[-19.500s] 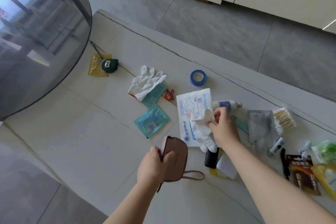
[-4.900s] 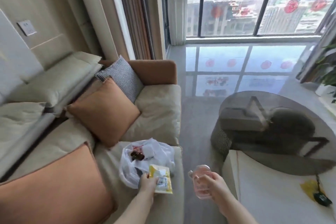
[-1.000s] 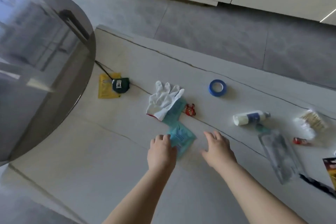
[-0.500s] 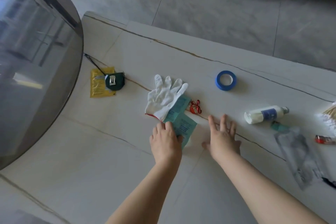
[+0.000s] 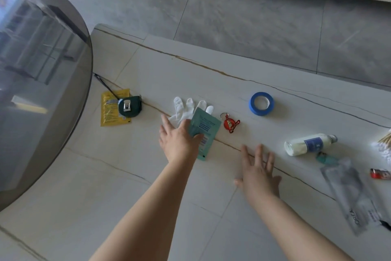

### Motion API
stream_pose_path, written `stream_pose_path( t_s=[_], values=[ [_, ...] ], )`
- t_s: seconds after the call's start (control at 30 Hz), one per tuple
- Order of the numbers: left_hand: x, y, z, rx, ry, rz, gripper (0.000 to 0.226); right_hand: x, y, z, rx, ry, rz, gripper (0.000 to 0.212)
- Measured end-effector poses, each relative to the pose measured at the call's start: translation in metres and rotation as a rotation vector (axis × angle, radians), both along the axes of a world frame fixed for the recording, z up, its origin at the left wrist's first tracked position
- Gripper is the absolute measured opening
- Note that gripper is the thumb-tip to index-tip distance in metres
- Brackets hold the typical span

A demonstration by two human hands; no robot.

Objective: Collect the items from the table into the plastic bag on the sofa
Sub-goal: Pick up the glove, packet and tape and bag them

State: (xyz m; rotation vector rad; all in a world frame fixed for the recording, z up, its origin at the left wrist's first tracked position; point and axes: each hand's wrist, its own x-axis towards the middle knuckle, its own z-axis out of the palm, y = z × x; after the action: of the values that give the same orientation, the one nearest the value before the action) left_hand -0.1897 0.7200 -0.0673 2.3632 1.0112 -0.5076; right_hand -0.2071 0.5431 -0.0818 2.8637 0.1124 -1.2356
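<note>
- The pale tabletop (image 5: 211,66) carries a row of loose items: at centre left, a dark green tape measure (image 5: 129,106) lying on a yellow sachet (image 5: 112,110); at centre, a white glove (image 5: 186,108); just right of it, a red key clip (image 5: 231,123); then a blue tape roll (image 5: 262,103).
- At the right of the frame lie a white bottle (image 5: 306,144) on its side, a grey foil pouch (image 5: 357,197) below it, and a small red item (image 5: 379,174) at the edge.
- A dark round glass table (image 5: 42,83) fills the upper left, overlapping the tabletop's corner.
- No bag or other container is in view.
- The left hand (image 5: 177,142) pinches a teal sachet (image 5: 204,126), lifted over the glove; a second teal sachet (image 5: 203,150) lies under it.
- The right hand (image 5: 259,174) is flat on the tabletop, fingers spread wide, holding nothing.
- Half a second ago both teal sachets lay flat and the left hand only rested on them.
</note>
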Motion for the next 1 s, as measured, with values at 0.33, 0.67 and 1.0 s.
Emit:
stream_pose_path(
  t_s=[0.33,0.67,1.0],
  values=[
    [-0.022,0.02,0.007,-0.451,-0.237,0.498,0.091,0.0,0.0,0.002,-0.006,-0.001,0.015,0.085],
    [-0.023,0.021,0.001,-0.625,-0.185,0.585,0.026,0.002,0.001,0.004,0.036,-0.025,-0.048,0.087],
    [-0.007,-0.009,-0.013,-0.172,-0.023,0.277,0.034,0.003,-0.001,0.001,0.033,-0.042,-0.042,0.085]
  ],
)
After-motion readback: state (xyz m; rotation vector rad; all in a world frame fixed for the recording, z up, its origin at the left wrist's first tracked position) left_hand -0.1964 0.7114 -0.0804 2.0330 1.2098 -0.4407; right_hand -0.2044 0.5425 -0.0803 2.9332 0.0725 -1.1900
